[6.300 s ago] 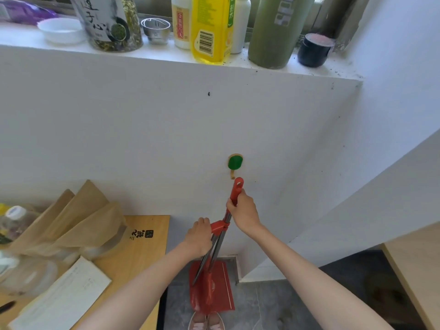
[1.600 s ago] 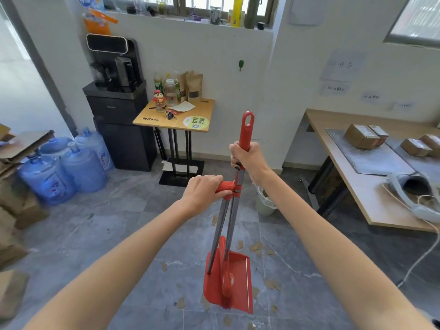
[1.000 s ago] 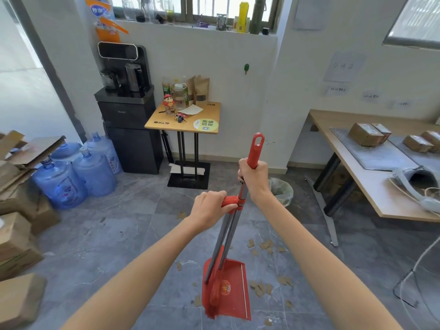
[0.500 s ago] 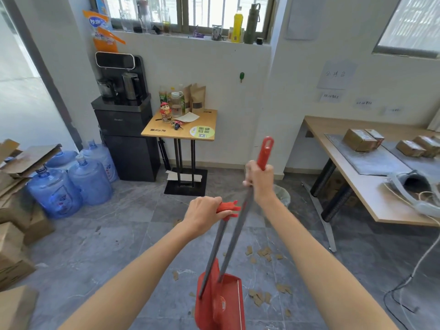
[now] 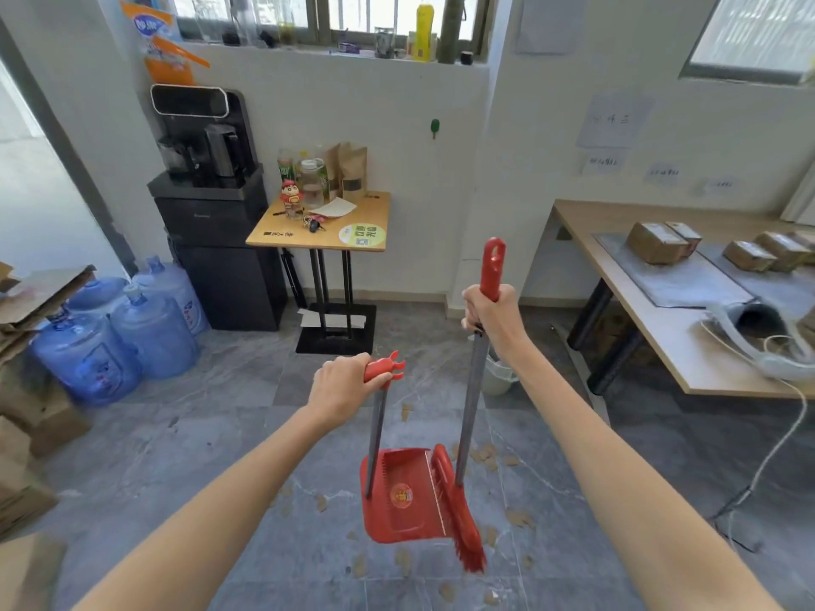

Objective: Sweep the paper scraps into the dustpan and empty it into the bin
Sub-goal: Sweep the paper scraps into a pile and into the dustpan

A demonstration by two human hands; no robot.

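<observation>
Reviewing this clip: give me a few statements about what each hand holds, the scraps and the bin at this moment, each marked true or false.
1. The right hand grips the broom near the top of its handle. True.
2. The left hand is empty. False: it holds the dustpan by its handle grip.
3. Paper scraps lie loose on the floor. True.
4. The dustpan's tray is full of scraps. False: none show in it.
5. The bin stands on the floor beyond the right hand. True.
</observation>
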